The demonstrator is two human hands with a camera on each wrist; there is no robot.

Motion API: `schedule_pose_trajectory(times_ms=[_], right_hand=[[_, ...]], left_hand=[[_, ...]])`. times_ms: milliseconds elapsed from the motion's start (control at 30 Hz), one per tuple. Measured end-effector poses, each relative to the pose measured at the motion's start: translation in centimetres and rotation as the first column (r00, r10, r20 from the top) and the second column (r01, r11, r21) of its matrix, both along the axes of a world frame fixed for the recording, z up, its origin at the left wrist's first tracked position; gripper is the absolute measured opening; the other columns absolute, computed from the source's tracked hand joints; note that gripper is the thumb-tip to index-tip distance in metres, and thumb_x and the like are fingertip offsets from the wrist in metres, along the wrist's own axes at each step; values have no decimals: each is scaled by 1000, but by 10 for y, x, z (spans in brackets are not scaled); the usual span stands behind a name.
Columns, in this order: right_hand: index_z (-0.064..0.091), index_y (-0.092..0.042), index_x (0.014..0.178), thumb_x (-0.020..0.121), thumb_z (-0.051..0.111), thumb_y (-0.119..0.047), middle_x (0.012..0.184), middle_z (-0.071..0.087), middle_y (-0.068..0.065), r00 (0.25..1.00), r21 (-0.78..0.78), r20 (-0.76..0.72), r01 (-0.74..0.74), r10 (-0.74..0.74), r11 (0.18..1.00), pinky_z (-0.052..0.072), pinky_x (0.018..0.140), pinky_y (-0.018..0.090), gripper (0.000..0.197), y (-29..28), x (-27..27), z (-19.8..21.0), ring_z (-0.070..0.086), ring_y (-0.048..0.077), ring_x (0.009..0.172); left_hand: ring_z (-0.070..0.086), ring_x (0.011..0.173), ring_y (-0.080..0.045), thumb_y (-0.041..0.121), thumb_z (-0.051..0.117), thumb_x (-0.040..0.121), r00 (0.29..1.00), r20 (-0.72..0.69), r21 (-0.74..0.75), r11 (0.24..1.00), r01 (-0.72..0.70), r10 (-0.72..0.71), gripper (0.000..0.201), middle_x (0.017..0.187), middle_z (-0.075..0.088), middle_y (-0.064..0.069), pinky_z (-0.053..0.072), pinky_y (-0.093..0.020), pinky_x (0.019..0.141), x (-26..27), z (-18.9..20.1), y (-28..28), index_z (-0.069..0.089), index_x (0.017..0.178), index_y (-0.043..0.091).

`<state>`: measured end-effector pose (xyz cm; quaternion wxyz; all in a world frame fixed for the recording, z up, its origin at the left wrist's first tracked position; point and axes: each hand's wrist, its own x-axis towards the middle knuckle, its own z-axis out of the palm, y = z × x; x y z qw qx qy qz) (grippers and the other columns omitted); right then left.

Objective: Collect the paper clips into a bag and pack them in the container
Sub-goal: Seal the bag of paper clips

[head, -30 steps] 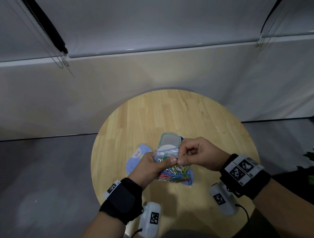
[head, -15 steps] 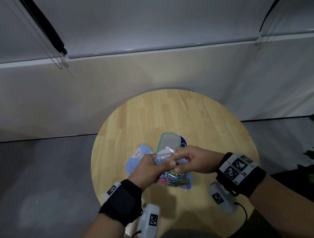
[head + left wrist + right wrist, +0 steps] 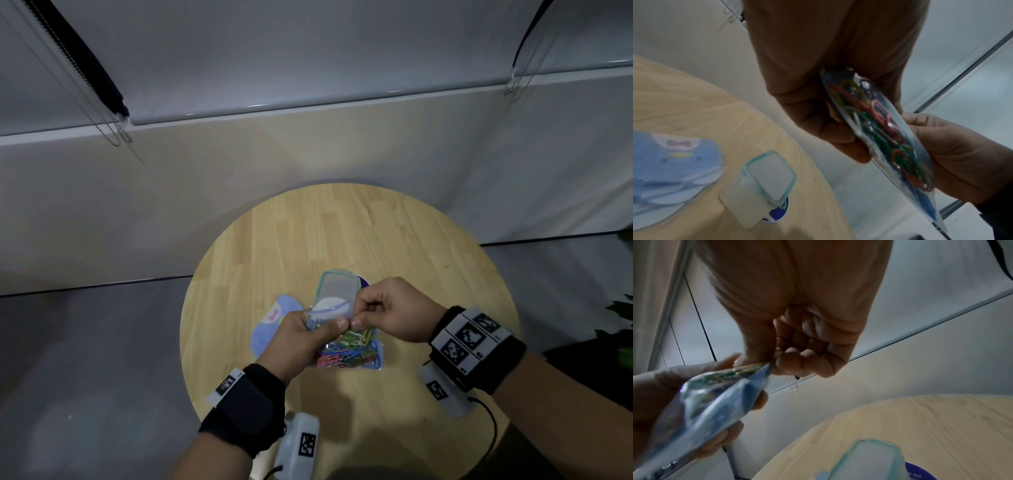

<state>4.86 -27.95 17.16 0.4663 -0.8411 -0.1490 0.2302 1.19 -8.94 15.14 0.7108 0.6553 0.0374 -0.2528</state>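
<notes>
A clear plastic bag (image 3: 346, 349) full of several coloured paper clips is held above the round wooden table (image 3: 342, 233). My left hand (image 3: 301, 339) grips the bag (image 3: 885, 133) from the left, thumb on its top edge. My right hand (image 3: 387, 308) pinches the same top edge (image 3: 764, 368) between thumb and forefinger, touching the left thumb. Just behind the hands stands a clear container with a green-rimmed lid (image 3: 337, 291), seen also in the left wrist view (image 3: 768, 175) and the right wrist view (image 3: 873, 460).
A blue cartoon-printed card or pouch (image 3: 274, 318) lies on the table left of the container (image 3: 674, 162). A round purple sticker (image 3: 779, 209) shows under the container. Pale walls and blind cords stand beyond the table's far edge.
Both hands have kept hold of the bag. The right hand slid along the bag's top edge leftward and back, and the bag sits slightly higher now.
</notes>
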Motion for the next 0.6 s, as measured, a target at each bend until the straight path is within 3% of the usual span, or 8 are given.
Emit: schedule_pose_trajectory(times_ms=[133,233,333,367,400,500,600], right_hand=[[56,-27,60,81,70,-12,55,52,-9,1000,-25,15,8,-8,1000,37,56,20,29,1,-1,-6,43,2,53],[60,-21,66,79,72,-8,52,54,-11,996,134,-44,86,-81,987,39,53,13,21,2,1,-4,46,-1,50],[61,-12,92,83,67,-6,62,58,9,966,302,-199,223,-168,927,47,52,22,12,-5,1,-4,55,15,53],[60,-10,93,85,65,-5,63,59,12,956,304,-239,238,-168,922,47,52,25,10,-7,1,-4,56,17,51],[61,-8,88,86,63,-4,62,60,13,952,298,-262,237,-160,924,47,52,26,5,-9,-1,-4,57,16,50],[61,-9,73,87,61,-1,57,58,8,951,293,-254,248,-175,923,43,49,22,16,-10,-3,-8,53,11,47],[61,-10,66,84,61,4,49,57,-4,944,321,-215,311,-251,894,39,46,17,23,-9,-4,-11,48,8,44]], left_hand=[[67,88,-28,21,70,76,998,-33,-16,999,43,-44,34,101,70,-21,54,-40,82,5,0,2,68,104,3],[66,89,-35,21,69,74,997,-59,-67,996,-49,45,35,101,68,-25,53,-47,83,8,0,0,68,104,2],[64,90,-38,21,70,74,986,-97,-109,983,-148,137,35,100,67,-26,48,-58,86,10,-3,1,67,103,2],[63,90,-38,21,70,73,981,-103,-110,979,-173,162,34,99,67,-26,47,-60,86,10,-4,1,68,102,2],[63,89,-38,21,70,73,979,-106,-110,976,-185,174,34,98,67,-25,47,-61,86,10,-4,1,68,100,2],[64,86,-35,21,68,75,980,-90,-118,976,-185,175,32,95,68,-23,50,-55,85,7,-4,-1,68,99,1],[65,86,-32,20,67,76,987,-59,-128,979,-158,152,31,94,69,-20,52,-48,82,6,-3,-3,69,101,2]])
